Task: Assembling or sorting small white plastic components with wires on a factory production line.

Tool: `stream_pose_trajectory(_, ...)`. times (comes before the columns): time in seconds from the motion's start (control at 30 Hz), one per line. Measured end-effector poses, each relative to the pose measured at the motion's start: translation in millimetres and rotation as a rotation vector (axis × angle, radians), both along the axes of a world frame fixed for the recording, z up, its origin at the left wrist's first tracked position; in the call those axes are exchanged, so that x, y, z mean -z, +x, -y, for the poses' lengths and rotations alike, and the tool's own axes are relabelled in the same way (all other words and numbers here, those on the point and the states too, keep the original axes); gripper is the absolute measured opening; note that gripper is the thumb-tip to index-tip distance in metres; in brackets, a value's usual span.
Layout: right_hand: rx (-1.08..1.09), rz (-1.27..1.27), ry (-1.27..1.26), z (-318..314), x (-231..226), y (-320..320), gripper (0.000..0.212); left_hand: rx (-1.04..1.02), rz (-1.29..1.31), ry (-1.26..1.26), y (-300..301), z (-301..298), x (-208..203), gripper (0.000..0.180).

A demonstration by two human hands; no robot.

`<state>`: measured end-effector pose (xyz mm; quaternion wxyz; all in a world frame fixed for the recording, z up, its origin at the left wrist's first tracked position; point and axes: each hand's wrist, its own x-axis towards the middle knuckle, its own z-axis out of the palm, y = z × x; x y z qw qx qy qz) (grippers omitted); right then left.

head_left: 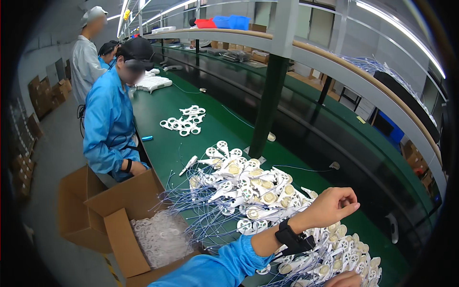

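Note:
My left hand [332, 205] reaches out over the right side of a large heap of white plastic parts [244, 179]. Its fingers are loosely curled, with the thumb apart from them, and nothing shows between them. A black device [292, 237] is strapped around that wrist, below it a blue sleeve. Many of the heaped parts have round cream discs, and thin blue-grey wires trail from them. At the lower edge my right hand [345, 279] is over a nearer pile of the same parts [342, 253]. Only part of it shows, so its fingers are hidden.
An open cardboard box [117, 234] holds clear plastic pieces. White ring-shaped parts [184, 122] lie farther up the green table [158, 143]. Beyond the heap runs a dark conveyor [306, 148] with a few single parts, behind a post [267, 105]. A co-worker in blue [109, 119] sits at left.

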<state>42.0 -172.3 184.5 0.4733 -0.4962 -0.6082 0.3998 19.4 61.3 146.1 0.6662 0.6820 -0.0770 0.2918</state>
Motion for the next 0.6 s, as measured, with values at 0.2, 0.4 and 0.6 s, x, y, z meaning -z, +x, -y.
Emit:
stream_pose_trajectory(0.2, -0.071, 0.167, -0.203, -12.7, 14.8, -3.9, 0.031, -0.113, -0.152, 0.205, 2.3, -4.3, 2.9, 0.019)
stream_pose_trajectory(0.4, 0.19, 0.146, -0.176, 6.4, 44.5, 23.2, 0.03, -0.3, -0.462, 0.692, 46.1, -35.5, 31.4, 0.027)
stream_pose_trajectory(0.6, 0.308, 0.13, -0.077, 25.3, 38.6, 22.3, 0.028, -0.496, -0.746, 1.123, 118.3, -101.0, 75.8, 0.018)
